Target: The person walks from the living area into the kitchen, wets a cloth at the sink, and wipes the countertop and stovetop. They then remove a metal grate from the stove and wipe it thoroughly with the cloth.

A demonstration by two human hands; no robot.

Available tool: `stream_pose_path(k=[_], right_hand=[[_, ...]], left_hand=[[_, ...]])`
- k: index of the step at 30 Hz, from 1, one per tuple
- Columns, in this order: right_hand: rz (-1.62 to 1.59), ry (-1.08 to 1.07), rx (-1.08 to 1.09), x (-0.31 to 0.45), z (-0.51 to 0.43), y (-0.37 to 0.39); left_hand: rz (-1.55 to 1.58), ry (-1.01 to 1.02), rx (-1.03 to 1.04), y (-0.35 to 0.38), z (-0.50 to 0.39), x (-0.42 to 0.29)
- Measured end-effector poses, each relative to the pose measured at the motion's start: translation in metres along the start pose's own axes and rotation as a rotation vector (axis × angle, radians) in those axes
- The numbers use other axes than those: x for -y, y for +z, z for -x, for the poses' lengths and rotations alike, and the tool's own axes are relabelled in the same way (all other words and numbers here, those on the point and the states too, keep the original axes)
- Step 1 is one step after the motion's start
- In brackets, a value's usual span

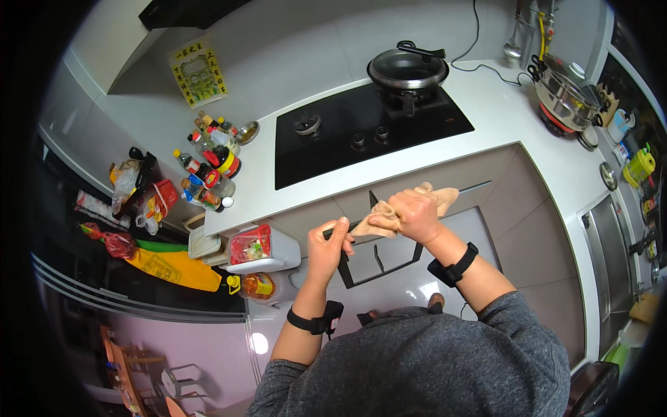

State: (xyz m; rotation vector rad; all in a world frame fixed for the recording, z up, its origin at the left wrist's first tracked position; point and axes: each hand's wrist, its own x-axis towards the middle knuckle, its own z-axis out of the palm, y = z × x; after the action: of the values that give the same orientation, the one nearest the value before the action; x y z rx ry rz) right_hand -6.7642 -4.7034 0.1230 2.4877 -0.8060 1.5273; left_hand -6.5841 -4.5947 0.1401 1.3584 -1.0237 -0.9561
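Observation:
A black metal pan support grate (pixel 383 272) from the gas hob is held up in front of me, over the floor. My left hand (pixel 329 245) grips one side of its frame, thumb uppermost. My right hand (pixel 415 215) is closed around a tan cloth (pixel 445 200), which is wrapped against the grate's upper bar; parts of the cloth stick out on both sides of the fist. Beyond my hands lies the black glass hob (pixel 333 140). Its left burner (pixel 307 125) has no grate over it.
A lidded wok (pixel 409 70) sits on the right burner. Sauce bottles (pixel 208 172) crowd the counter's left end, above a waste bin (pixel 284 250) and an oil jug (pixel 260 286). A steamer pot (pixel 568 96) stands at the right corner, with a sink (pixel 609 250) nearer me.

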Motion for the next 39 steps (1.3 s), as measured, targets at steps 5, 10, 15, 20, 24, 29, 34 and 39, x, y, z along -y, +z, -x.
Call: stream_pose_path(k=[5,10,15,20,24,29,34,39], right_hand=[[-0.093,-0.039,0.029,-0.005,0.012,-0.001],[-0.091,-0.093,0.026,-0.038,0.022,-0.016],[-0.314,0.121,-0.045,-0.051,0.038,-0.008],[-0.521,0.697,-0.141,-0.065,0.059,0.006],[-0.701,0.893,-0.350,-0.083,0.041,-0.015],[-1.041,0.913,-0.395,-0.056,0.009,-0.041],[-1.009,0.814,-0.136,0.001,0.021,0.012],[-0.846,0.745,-0.136,-0.007,0.020,0.013]], left_hand=[[0.115,-0.058,-0.024,0.007,0.013,0.005],[-0.099,0.085,-0.051,0.006,0.026,-0.004],[-0.162,0.273,-0.081,0.004,0.023,-0.015],[-0.060,0.137,-0.171,-0.005,0.021,-0.019],[0.068,0.094,-0.263,-0.013,0.022,-0.024],[0.132,0.123,-0.306,-0.012,0.021,-0.029],[0.243,0.178,-0.205,-0.013,0.019,-0.020],[0.285,0.206,-0.146,-0.017,0.009,-0.008]])
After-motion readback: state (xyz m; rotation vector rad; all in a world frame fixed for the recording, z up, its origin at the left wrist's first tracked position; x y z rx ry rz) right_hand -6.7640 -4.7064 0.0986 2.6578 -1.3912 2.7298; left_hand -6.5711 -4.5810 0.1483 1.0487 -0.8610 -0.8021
